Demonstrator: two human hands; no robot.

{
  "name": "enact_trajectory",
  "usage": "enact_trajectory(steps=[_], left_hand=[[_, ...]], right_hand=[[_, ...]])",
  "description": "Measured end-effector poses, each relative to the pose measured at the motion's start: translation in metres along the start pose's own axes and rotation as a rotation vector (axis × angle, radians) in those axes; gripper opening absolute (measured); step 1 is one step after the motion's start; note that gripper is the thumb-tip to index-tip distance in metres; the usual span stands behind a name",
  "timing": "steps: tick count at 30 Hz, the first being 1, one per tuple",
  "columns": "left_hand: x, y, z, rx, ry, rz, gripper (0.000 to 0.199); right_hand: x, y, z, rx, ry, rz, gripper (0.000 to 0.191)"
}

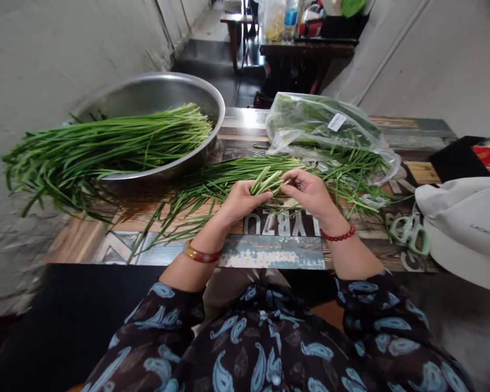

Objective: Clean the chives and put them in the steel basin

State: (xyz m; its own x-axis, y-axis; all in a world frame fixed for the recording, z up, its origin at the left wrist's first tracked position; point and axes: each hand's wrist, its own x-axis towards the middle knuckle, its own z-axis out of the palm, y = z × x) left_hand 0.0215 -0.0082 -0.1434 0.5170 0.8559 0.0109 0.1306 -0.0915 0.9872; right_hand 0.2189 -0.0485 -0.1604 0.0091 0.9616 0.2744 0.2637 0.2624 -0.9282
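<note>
A small bunch of garlic chives [266, 183] lies in my left hand [242, 202], its fingers wrapped round the pale stem ends. Close by, my right hand [308, 191] pinches at the tips of those stems with thumb and forefinger. Beneath and behind both hands, a loose pile of chives [212, 177] spreads across the table, green leaves towards the left. A large metal basin [221, 117] at the left holds a thick heap of chives [147, 136], its leaves hanging over the rim. Behind my right hand lies a clear plastic bag [310, 122] with more greens inside.
Green-handled scissors [410, 234] and a white cap [461, 218] lie at the table's right end. Scraps and loose stalks [359, 185] lie by the bag. Walls flank the patterned wooden table [269, 253]. Farther back, another table [310, 50] carries a water bottle [291, 20].
</note>
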Motion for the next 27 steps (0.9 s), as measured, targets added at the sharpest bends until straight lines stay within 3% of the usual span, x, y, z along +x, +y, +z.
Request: enact_trajectory(steps=[4, 10, 16, 20, 27], left_hand=[[0.0, 0.0, -0.001, -0.01, 0.002, 0.01, 0.028], [0.0, -0.001, -0.002, 0.04, 0.03, 0.019, 0.026], [0.0, -0.001, -0.001, 0.017, -0.016, 0.019, 0.025], [0.0, 0.0, -0.002, 0.029, -0.009, 0.027, 0.025], [0.0, 0.001, -0.004, 0.08, 0.039, 0.018, 0.023]], right_hand=[[0.0, -0.004, 0.007, -0.071, -0.018, -0.037, 0.029], [0.001, -0.004, -0.006, -0.107, 0.076, -0.129, 0.026], [-0.001, -0.009, 0.004, -0.141, -0.013, -0.076, 0.051], [-0.001, -0.014, 0.002, -0.233, 0.007, -0.127, 0.048], [0.001, -0.012, -0.017, -0.304, 0.184, -0.176, 0.029]])
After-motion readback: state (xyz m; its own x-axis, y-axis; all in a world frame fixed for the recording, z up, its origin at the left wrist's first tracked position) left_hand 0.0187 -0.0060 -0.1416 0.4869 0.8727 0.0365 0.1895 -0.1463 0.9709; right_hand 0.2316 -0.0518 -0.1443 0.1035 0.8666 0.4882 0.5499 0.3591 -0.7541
